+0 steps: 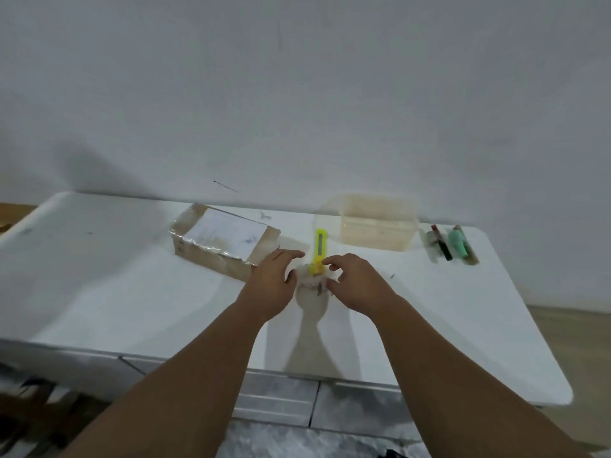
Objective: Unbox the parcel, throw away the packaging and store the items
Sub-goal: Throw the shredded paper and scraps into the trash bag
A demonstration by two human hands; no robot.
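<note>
A brown cardboard parcel (222,246), wrapped in clear tape and with a white label on top, lies on the white table (132,292). To its right lies a yellow utility knife (319,247), pointing away from me. A small crumpled wad of clear tape (311,281) sits at the knife's near end. My left hand (269,284) hovers left of the wad with fingers spread, close to the parcel's right corner. My right hand (355,282) hovers right of it with fingers curled and apart. Both thumbs are at the wad's sides; neither hand clearly grips it.
A clear, empty plastic container (377,226) stands at the back, right of the knife. Further right lie a dark pen (441,242) and a green marker (459,241). The table backs onto a white wall; drawers (274,401) are below its front edge.
</note>
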